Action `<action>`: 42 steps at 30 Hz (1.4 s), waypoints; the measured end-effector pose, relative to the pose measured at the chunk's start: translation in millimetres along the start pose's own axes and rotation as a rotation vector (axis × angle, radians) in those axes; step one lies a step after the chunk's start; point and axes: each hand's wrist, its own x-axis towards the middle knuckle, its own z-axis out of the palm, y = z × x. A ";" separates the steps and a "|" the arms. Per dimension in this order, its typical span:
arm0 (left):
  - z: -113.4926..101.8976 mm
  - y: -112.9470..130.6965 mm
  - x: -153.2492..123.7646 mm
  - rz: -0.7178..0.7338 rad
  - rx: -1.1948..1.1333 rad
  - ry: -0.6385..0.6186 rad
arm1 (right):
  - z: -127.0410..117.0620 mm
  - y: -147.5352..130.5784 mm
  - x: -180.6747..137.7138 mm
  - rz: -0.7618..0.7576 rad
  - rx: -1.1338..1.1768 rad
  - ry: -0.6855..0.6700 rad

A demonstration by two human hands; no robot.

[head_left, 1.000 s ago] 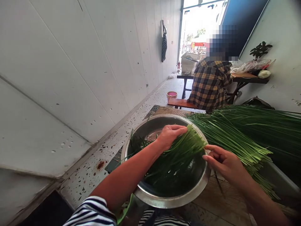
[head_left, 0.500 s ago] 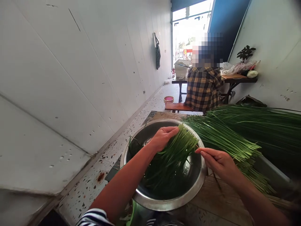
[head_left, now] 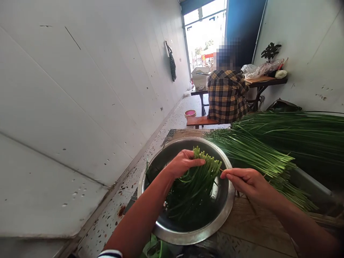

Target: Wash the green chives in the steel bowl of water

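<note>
Over a round metal basin [head_left: 193,237], my left hand [head_left: 182,164] is closed round a fanned row of green chives [head_left: 208,173], pale cut ends up, leaves hanging into the bowl. My right hand [head_left: 245,181], at the basin's right rim, pinches a thin wooden skewer [head_left: 222,171]. The skewer's visible end reaches the right edge of the row; whether it runs through the stalks is hidden. More loose green leaves lie dark in the bottom of the basin.
Piled chives [head_left: 271,159] lie to the right of the basin, on and around a grey tray [head_left: 311,181]. Ahead, a person in a plaid shirt [head_left: 227,96] sits on a red bench [head_left: 201,121] at a table. A white wall [head_left: 88,89] runs along the left.
My left hand has moved slightly left and down with the chives, its thumb now across the stalks. My right hand stays nearly in place. The view has shifted a little.
</note>
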 end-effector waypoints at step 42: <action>-33.3 54.9 -46.0 0.012 0.460 -0.163 | 29.6 -58.0 -17.5 -0.475 -0.098 -0.067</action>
